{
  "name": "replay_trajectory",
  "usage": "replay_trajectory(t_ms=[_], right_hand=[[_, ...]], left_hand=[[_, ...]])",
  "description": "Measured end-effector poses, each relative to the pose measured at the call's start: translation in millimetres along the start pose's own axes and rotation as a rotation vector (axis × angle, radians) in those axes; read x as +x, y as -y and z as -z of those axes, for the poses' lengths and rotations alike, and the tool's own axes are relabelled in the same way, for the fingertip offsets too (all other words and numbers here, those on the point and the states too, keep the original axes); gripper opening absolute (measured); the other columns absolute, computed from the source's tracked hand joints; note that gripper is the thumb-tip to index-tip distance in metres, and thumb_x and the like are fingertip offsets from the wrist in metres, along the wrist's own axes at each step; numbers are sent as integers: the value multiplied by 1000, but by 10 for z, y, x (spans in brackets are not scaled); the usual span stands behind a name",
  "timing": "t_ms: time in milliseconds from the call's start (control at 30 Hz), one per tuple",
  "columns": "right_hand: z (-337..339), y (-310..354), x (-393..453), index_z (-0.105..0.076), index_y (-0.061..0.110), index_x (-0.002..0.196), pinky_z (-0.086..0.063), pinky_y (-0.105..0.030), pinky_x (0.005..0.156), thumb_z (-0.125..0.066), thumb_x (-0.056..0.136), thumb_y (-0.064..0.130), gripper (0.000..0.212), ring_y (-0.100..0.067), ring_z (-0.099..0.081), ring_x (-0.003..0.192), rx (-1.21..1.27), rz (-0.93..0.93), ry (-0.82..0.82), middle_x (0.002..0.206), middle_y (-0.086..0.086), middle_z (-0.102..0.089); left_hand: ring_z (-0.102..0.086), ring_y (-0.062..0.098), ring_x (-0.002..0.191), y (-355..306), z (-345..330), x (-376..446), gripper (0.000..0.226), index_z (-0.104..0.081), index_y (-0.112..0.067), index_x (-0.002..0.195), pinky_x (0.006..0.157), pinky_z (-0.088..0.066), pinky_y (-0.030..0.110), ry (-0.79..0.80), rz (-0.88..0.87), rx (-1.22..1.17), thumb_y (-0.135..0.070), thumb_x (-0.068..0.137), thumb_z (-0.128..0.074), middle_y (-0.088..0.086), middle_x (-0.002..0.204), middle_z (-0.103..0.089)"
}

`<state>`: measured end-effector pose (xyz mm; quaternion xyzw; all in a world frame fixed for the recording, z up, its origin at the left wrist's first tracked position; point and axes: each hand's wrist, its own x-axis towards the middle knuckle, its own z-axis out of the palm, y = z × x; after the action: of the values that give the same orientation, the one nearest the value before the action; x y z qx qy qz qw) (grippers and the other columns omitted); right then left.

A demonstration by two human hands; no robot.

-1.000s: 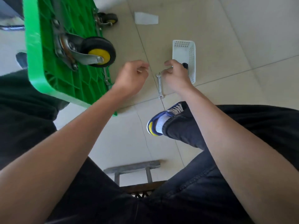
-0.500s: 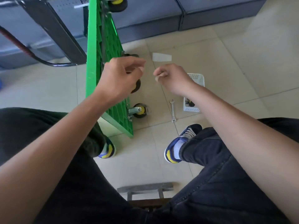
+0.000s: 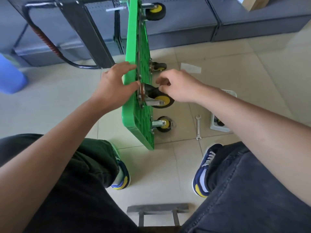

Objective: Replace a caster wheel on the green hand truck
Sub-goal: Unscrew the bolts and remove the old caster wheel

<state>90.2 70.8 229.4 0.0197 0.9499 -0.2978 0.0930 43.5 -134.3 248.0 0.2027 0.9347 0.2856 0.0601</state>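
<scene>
My left hand (image 3: pixel 114 86) has opened against the green hand truck (image 3: pixel 134 47) edge, and my right hand (image 3: pixel 178 86) reached the caster wheel (image 3: pixel 161 99).

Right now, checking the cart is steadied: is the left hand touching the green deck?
Touching. The head view shows the left hand with its fingers spread against the edge of the upright green deck, thumb on its rim.

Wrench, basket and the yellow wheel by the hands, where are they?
wrench (image 3: pixel 198 127): head view, middle of its shaft.
basket (image 3: pixel 218 128): head view, near white rim.
yellow wheel (image 3: pixel 163 100): head view, yellow hub.
</scene>
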Motion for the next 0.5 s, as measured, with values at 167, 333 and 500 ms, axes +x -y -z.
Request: replay_trajectory(t_ms=[167,333,500], right_hand=[[-99,44,355,-64,18,133,-51,-34,97,-62,101,26,33,-27,-64,116,-1,2,-20,131,-9,-66],[-227,44,591,-65,17,133,-42,-26,81,-61,101,33,35,-25,-65,112,96,-9,-72,128,-6,-69],[-252,65,638,-72,15,119,-44,-28,76,-59,103,32,27,-23,-66,101,173,-8,-115,114,-4,-72]], left_hand=[[-40,19,140,15,-51,152,72,-38,-24,154,115,-36,37,36,73,-108,-29,91,-72,-5,158,-36],[-39,18,139,32,-198,311,86,-26,-28,158,98,-34,23,54,140,-163,-16,87,-72,-3,157,-34],[-57,28,116,45,-281,367,93,-24,-35,157,76,-46,30,51,163,-192,-4,79,-63,3,148,-42]])
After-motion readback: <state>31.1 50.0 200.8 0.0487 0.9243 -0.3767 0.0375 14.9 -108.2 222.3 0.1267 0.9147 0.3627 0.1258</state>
